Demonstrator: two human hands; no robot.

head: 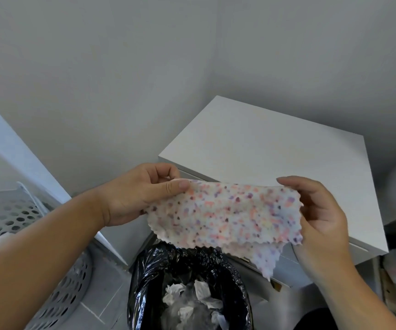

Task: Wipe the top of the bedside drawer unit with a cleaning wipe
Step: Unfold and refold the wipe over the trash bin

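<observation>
A white cleaning wipe [225, 216] with pink, orange and purple speckles and zigzag edges is stretched out in the air between both hands. My left hand [142, 194] pinches its upper left corner between thumb and fingers. My right hand [320, 210] holds its right edge, fingers curled behind the cloth. The white bedside drawer unit [275, 148] stands just behind the wipe in the room's corner, its flat top bare. The wipe hangs in front of the unit's near-left edge, apart from the top.
A bin lined with a black bag [187, 289], holding crumpled white tissues, stands on the floor directly below the wipe. A grey perforated laundry basket [23, 225] sits at the lower left. Grey walls close in behind and left of the unit.
</observation>
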